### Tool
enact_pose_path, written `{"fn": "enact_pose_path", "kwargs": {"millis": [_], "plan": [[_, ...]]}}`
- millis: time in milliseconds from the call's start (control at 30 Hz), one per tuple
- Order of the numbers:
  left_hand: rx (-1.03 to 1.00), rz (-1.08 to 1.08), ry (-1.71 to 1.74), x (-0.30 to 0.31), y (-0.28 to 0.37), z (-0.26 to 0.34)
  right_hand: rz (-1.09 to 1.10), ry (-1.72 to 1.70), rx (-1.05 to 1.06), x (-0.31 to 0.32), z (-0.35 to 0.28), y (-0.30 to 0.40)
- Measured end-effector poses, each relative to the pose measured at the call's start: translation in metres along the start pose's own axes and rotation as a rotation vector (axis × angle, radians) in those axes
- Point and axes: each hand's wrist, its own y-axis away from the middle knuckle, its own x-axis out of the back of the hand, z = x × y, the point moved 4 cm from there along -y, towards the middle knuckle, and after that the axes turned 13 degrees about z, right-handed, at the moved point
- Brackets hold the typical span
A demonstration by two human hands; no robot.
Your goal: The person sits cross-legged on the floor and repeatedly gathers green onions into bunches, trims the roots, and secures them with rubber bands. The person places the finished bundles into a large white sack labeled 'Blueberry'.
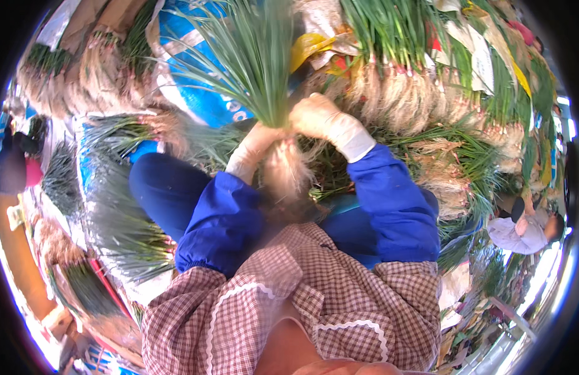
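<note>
A bunch of green scallion-like seedlings stands before me, long leaves fanned away from me and pale stringy roots hanging toward my lap. My left hand, in a cream glove, grips it around the base of the leaves. Close against the right side of the bunch is my right hand, gloved too, its fingers curled. Whether those fingers pinch anything is hidden. Beneath the hands, between my bent knees, lie loose seedlings with green leaves.
Rooted bundles line the far side, with a blue printed sack left of them. More seedlings lie at my left and a root-ended pile at my right. Another person sits at far right.
</note>
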Motion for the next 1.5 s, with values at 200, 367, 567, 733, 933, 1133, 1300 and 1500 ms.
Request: {"fn": "enact_pose_path", "kwargs": {"millis": [200, 367, 567, 733, 933, 1133, 1300, 1500], "plan": [[-0.057, -0.159, 0.073, -0.016, 0.011, 0.027, 0.443, -1.305, -0.535, 0.001, 0.039, 0.044], [0.135, -0.032, 0.328, -0.033, 0.010, 0.024, 0.837, -1.111, -0.859, 0.043, 0.139, 0.093], [0.095, -0.114, 0.499, -0.045, -0.002, 0.016, 0.636, 0.202, -1.067, 0.085, 0.104, 0.071], [0.114, 0.013, 0.283, -0.038, -0.003, 0.007, 0.424, -0.172, -0.628, 0.070, -0.015, 0.085], [0.127, 0.001, 0.036, -0.038, 0.006, -0.002, 0.529, -1.166, -0.920, 0.020, -0.008, 0.063], [0.034, 0.050, 0.269, -0.044, 0.011, -0.003, 1.200, -1.381, -1.081, 0.015, 0.012, 0.071], [0.088, -0.154, 0.445, -0.050, 0.017, 0.006, 0.640, 0.098, -1.325, 0.032, 0.133, 0.093], [0.131, -0.087, 0.436, -0.047, 0.018, 0.019, 1.061, -0.488, -0.981, 0.040, 0.149, 0.116]]}}
